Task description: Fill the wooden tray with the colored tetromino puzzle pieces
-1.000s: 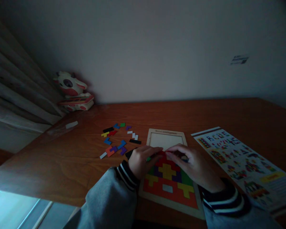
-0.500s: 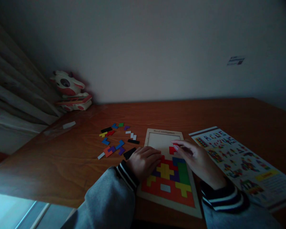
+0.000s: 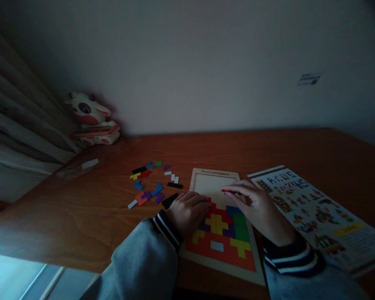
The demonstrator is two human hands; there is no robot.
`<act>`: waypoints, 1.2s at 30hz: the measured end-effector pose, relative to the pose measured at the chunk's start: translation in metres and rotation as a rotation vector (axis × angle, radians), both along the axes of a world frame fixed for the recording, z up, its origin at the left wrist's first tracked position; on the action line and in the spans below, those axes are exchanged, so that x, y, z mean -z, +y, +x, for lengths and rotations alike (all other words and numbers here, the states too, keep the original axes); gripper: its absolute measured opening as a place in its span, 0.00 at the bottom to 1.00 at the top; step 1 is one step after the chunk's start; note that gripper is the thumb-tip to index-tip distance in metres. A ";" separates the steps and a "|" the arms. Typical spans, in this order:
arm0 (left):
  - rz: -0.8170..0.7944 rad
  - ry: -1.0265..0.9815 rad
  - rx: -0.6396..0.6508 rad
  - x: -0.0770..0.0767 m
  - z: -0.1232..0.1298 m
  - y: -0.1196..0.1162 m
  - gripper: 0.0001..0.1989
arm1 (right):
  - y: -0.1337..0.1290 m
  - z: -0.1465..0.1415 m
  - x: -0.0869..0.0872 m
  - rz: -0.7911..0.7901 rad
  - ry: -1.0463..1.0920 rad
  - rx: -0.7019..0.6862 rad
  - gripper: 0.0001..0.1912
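Observation:
A pale wooden puzzle tray lies on the table, its lower part filled with coloured blocks around a yellow piece. My left hand rests on the tray's left side, fingers together with their tips at a red piece; whether it grips anything is hidden. Above the bare upper part of the tray, my right hand pinches a small red piece between thumb and index finger. The piece is seen nearly edge-on.
Loose coloured pieces are scattered left of the tray. A printed pattern sheet lies to the right. At the back left stands a cow toy by the curtain.
The red piece in my right hand has been turned and now shows as a thin edge instead of a wide face. My left hand has hardly moved.

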State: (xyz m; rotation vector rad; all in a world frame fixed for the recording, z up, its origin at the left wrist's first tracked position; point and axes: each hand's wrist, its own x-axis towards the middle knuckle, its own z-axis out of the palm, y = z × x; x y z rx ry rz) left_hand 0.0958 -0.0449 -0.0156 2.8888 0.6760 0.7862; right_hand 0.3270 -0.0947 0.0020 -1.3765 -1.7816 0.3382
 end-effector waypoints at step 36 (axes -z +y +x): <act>-0.004 0.026 -0.018 0.006 -0.001 0.001 0.11 | -0.002 -0.005 0.016 -0.128 -0.195 -0.079 0.13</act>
